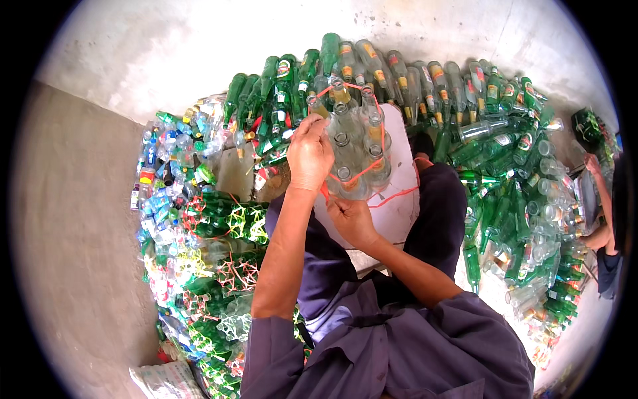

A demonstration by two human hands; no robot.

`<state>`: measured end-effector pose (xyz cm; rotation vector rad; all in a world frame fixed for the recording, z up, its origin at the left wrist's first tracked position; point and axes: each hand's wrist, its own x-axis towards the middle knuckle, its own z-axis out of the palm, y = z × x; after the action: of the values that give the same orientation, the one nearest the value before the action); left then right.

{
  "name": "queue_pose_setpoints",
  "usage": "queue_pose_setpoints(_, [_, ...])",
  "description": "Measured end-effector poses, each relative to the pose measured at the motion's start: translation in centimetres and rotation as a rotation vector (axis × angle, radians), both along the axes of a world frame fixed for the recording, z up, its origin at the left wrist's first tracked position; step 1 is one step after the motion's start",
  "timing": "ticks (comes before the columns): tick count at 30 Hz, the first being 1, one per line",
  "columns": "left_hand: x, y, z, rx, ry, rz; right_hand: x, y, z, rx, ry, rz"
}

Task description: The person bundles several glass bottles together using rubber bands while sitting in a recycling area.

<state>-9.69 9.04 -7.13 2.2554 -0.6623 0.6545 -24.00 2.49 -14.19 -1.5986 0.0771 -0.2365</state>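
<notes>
A cluster of several clear glass bottles [342,144] stands upright on a pale board [396,192] between my knees. Red plastic twine [383,130] loops around the outer bottles near their necks, and a loose length trails over the board to the right. My left hand [311,152] lies against the left side of the cluster, its fingers curled by a bottle neck; their grip is partly hidden. Below the nearest bottles, the fingers of my right hand [351,219] are closed on the twine's end.
Green and clear bottles [284,70] are heaped along the wall, with another pile [503,199] to my right. Plastic bottles [162,159] and twine-tied bundles of green bottles [214,214] lie to my left. A woven sack [167,381] is at lower left. Another person's arm [603,184] shows at far right.
</notes>
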Motion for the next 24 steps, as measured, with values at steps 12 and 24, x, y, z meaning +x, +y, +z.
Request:
queue_pose_setpoints(12, [0.3, 0.0, -0.6, -0.071, -0.049, -0.013, -1.2, -0.2, -0.4, -0.126, 0.044, 0.029])
queue_pose_setpoints(24, [0.8, 0.2, -0.8, -0.009, -0.172, -0.006, -2.1, -1.1, 0.5, -0.156, -0.006, 0.024])
